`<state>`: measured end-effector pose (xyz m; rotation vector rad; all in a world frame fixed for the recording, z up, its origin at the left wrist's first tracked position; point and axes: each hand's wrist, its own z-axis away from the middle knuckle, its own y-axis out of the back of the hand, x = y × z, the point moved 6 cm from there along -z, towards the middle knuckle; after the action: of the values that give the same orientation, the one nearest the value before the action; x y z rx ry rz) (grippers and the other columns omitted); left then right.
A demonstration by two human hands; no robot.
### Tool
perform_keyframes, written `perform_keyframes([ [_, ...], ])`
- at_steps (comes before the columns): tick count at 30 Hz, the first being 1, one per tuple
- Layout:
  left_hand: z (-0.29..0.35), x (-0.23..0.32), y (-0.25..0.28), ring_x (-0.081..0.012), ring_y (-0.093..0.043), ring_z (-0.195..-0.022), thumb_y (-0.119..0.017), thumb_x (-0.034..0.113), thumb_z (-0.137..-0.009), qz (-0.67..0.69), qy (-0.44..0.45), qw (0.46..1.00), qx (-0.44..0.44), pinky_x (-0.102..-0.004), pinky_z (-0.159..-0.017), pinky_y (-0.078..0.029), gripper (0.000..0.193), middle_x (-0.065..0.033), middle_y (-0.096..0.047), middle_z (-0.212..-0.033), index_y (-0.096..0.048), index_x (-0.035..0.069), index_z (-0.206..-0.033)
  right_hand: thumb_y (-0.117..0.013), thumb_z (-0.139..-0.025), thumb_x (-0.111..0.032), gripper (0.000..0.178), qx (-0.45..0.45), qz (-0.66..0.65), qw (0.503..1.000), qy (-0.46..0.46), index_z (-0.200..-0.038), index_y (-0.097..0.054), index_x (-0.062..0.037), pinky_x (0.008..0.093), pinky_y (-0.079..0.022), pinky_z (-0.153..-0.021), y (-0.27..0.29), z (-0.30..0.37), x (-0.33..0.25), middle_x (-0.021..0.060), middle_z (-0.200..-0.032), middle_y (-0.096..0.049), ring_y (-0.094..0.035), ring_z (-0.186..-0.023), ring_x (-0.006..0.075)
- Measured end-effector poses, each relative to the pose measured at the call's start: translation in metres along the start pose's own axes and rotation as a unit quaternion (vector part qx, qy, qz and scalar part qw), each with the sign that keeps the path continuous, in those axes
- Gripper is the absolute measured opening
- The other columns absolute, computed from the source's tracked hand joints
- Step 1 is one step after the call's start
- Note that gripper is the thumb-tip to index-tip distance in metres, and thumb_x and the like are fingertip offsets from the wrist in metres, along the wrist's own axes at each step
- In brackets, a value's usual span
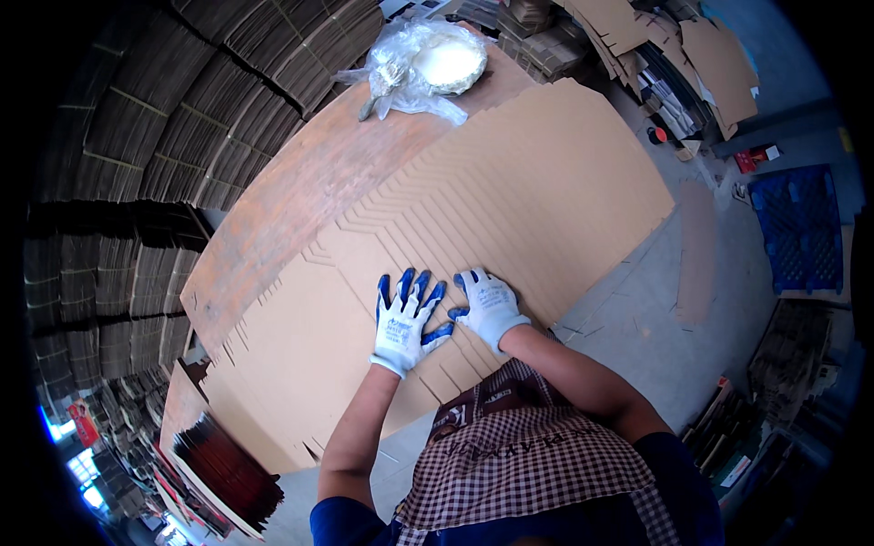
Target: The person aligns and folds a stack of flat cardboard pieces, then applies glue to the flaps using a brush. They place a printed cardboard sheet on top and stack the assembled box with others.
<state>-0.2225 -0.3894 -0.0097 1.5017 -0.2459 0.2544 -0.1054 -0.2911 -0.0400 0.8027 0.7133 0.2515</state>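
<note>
The left hand (402,323) lies palm down with its fingers spread wide, its thumb pointing across toward the right hand (489,305). That one is palm down too, its fingers close together and slightly bent, its thumb set apart from them. The two thumbs are near each other, and both hands wear white gloves with blue fingers.

Under them are the sheets (546,155) — brown cardboard, fanned so that each overlaps the next, their edges showing as a run of parallel steps. They lie on the desk (296,205), covering the side nearest the person and leaving a bare reddish-brown strip along its far left edge. Toward the desk's left corner, the sheets show short slits along their border.

At the desk's far end, close to the edge, a crumpled clear bag (390,64) lies around a round tub (452,65) with something white in it.

Beyond the far left edge rise tied stacks (137,127) of cardboard. A dark red bundle (228,469) stands past the desk's lower left end. On the floor (619,318) to the right are a cardboard strip (696,250) and a blue pallet (797,227) — both well apart from the hands. The person wears a checked apron (537,464).
</note>
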Motion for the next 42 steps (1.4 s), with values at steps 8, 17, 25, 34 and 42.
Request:
perform_keyframes([
  [8,-0.003,-0.004,0.006,-0.0369,-0.032,-0.145,-0.066,0.046,-0.084,0.037,-0.015,0.999,0.003,-0.0618,-0.120,-0.011,0.071,-0.0136,-0.042,-0.153,-0.049,0.012,-0.144,-0.073,-0.085,-0.036,0.051,0.024,-0.064,0.998,0.002,-0.126,-0.056,-0.0114,0.0441,-0.049,-0.095,0.012,0.014,0.004,0.0144,-0.125,-0.058,-0.060,-0.114,0.0324],
  [17,-0.080,-0.107,0.043,-0.0341,-0.036,-0.143,-0.060,0.035,-0.095,-0.055,0.112,0.981,0.149,-0.0549,-0.122,-0.013,0.056,-0.0152,-0.048,-0.148,-0.051,0.008,-0.143,-0.062,-0.089,-0.046,0.041,-0.254,-0.045,0.966,0.014,-0.113,-0.067,-0.0123,0.0455,-0.048,-0.098,-0.008,0.111,0.058,0.0155,-0.113,-0.068,-0.064,-0.109,0.0335],
  [25,-0.136,-0.152,0.013,-0.0263,-0.037,-0.144,-0.044,0.048,-0.101,-0.030,0.221,0.974,-0.033,-0.0530,-0.122,-0.007,0.053,-0.0051,-0.051,-0.149,-0.052,0.019,-0.145,-0.057,-0.092,-0.039,0.038,-0.325,-0.077,0.942,0.035,-0.113,-0.066,-0.0090,0.0445,-0.048,-0.097,-0.057,0.126,0.057,0.0154,-0.117,-0.066,-0.063,-0.110,0.0346],
  [34,-0.132,-0.157,0.009,-0.0255,-0.040,-0.142,-0.044,0.049,-0.100,-0.022,0.210,0.977,-0.017,-0.0527,-0.122,-0.008,0.055,-0.0070,-0.053,-0.147,-0.051,0.018,-0.145,-0.059,-0.092,-0.042,0.038,-0.282,-0.113,0.952,0.030,-0.111,-0.068,-0.0101,0.0450,-0.051,-0.092,-0.054,0.125,0.056,0.0172,-0.113,-0.068,-0.066,-0.102,0.0362],
  [42,-0.131,-0.148,0.015,-0.0272,-0.037,-0.143,-0.047,0.048,-0.099,-0.033,0.196,0.980,0.011,-0.0542,-0.122,-0.008,0.057,-0.0100,-0.049,-0.149,-0.049,0.016,-0.146,-0.060,-0.090,-0.050,0.047,-0.315,-0.118,0.942,-0.008,-0.114,-0.068,-0.0102,0.0443,-0.051,-0.093,-0.055,0.123,0.054,0.0188,-0.114,-0.069,-0.066,-0.104,0.0359],
])
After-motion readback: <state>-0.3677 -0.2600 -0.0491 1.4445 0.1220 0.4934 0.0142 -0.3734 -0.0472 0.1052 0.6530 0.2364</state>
